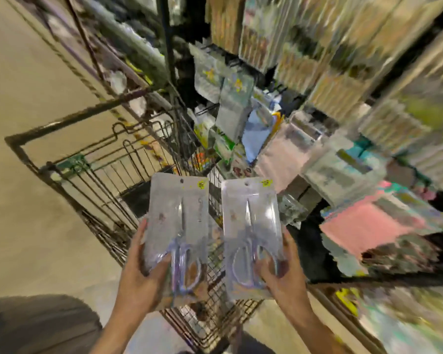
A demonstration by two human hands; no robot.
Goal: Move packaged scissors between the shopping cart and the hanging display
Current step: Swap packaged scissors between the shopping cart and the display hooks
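The left hand [141, 272], in the lower middle of the frame, grips the lower left edge of one pack of scissors [177, 226]: its thumb lies curled over the clear front near the handles, and its fingers wrap behind the left side. The right hand [281, 272], just right of centre at the bottom, holds a second pack of scissors [251, 231] the same way, thumb pressed on the front by the handle loops, fingers curled round the right edge.

Both forearms rise from the bottom edge and angle slightly toward each other, holding the two packs upright and side by side, close but apart.

Each pack is a pale card under a clear plastic blister, with a hang hole at the top middle and a small yellow sticker in the upper right corner. The scissors inside point blades up, with pale bluish handles at the bottom.

The packs are held above the wire shopping cart [92, 159], which fills the left centre of the frame over a tan floor [23, 85]. To the upper right hangs the display [230, 98] of packaged goods, heavily blurred, so its items cannot be told apart.
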